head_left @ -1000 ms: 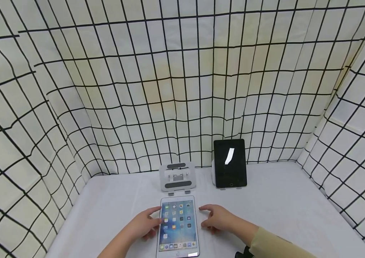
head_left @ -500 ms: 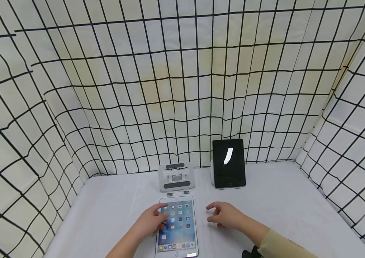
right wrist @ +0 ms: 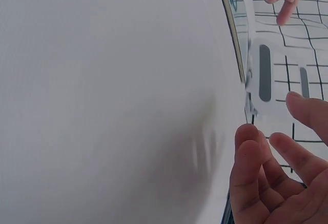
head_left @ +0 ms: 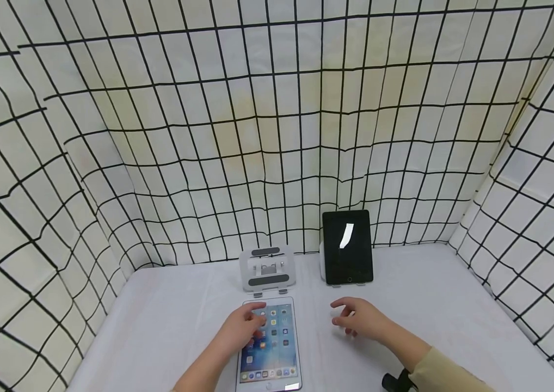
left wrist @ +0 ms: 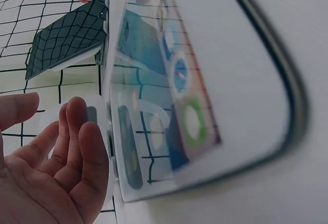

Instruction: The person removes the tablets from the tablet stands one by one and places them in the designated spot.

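Observation:
A white tablet (head_left: pixel 271 348) with its home screen lit lies flat on the white table in the head view. Over its upper left part is my left hand (head_left: pixel 241 329), fingers loosely bent and holding nothing. The left wrist view shows that hand (left wrist: pixel 61 167) beside the tablet's glossy screen (left wrist: pixel 148 85), thumb apart from the fingers. To the right of the tablet, my right hand (head_left: pixel 362 318) hovers over the table with relaxed, bent fingers. Nothing is between its thumb and fingers (right wrist: pixel 248 155) in the right wrist view.
Behind the white tablet stands a grey-white tablet stand (head_left: pixel 268 269) with dark pads. A black tablet (head_left: pixel 348 247), screen dark, leans upright on another stand at the back right. White cloth walls with a black grid (head_left: pixel 277 136) enclose the table (head_left: pixel 174 316).
My left hand has moved rightward from the tablet's left edge to over its screen. The right hand has drawn away from the tablet, to the right and slightly back.

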### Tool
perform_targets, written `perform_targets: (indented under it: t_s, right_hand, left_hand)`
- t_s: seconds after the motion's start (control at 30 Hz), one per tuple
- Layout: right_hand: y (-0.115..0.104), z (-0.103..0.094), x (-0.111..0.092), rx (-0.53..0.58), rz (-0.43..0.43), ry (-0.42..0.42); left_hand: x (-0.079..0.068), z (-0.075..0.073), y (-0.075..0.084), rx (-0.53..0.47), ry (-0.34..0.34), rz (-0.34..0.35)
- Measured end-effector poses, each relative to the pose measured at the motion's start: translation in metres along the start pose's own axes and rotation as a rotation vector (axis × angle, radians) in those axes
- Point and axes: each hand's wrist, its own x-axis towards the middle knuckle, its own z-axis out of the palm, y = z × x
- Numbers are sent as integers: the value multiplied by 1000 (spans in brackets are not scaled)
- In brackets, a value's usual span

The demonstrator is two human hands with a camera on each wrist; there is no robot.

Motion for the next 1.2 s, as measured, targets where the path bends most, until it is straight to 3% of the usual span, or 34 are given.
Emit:
perform_targets:
  t_s: [0.3,0.6,1.0,1.2]
  right_hand:
    - [11,-19,-6,21,53,102]
    - [21,-33,-8,8,76,162]
    - [26,-57,-11,-2,40,202]
    - [28,-70,-10,-4,23,217]
  left_hand:
    - [9,13,12,-53,-18,87]
    - [17,21,22,-60,-12,109]
    - [28,31,44,-33,18,163]
    - [34,37,54,-94,15,160]
